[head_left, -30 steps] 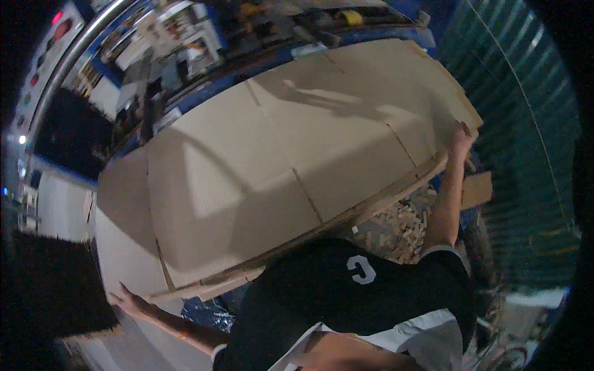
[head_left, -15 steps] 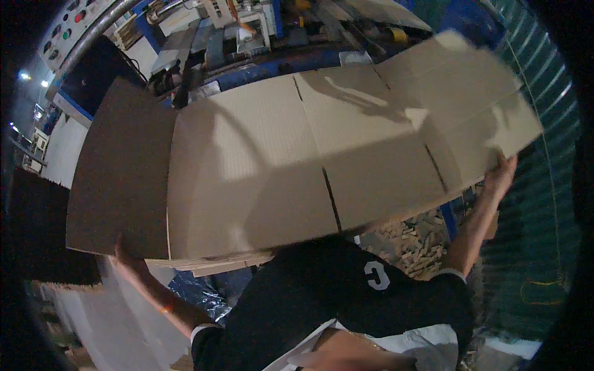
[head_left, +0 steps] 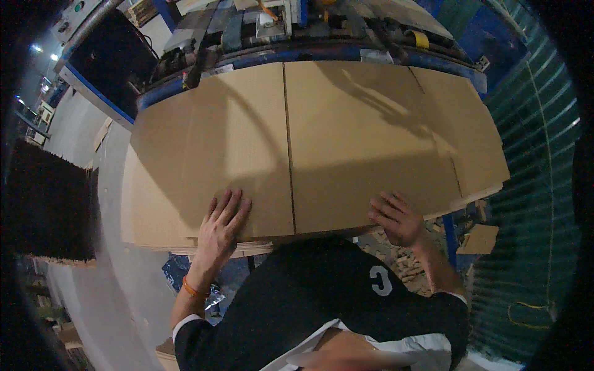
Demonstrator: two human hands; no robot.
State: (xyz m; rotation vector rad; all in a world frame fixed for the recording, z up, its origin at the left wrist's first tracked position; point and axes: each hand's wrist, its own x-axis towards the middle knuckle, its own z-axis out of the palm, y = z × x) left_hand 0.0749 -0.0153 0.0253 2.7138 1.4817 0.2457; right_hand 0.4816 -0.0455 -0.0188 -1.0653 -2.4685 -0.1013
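Note:
A large brown cardboard sheet [head_left: 359, 142] with dark crease and slot lines lies flat on top of other sheets, whose edges show along the near and left sides. My left hand [head_left: 224, 219] rests palm down near its front edge, left of the long dark line, fingers stretched out. On the other side of that line, my right hand [head_left: 398, 219] lies on the sheet close to the front edge, its fingers slightly bent and apart. Neither hand grips anything.
Beyond the sheets stands a machine with a blue bar [head_left: 260, 67] and dark belts. Cardboard scraps [head_left: 411, 260] lie below on the right, beside a green corrugated wall [head_left: 544, 216]. A dark stack [head_left: 49, 204] stands at far left.
Both hands have let go of the sheet's two ends and come inward onto its surface. The raised right end and dark left flap no longer show; the cardboard now lies flat.

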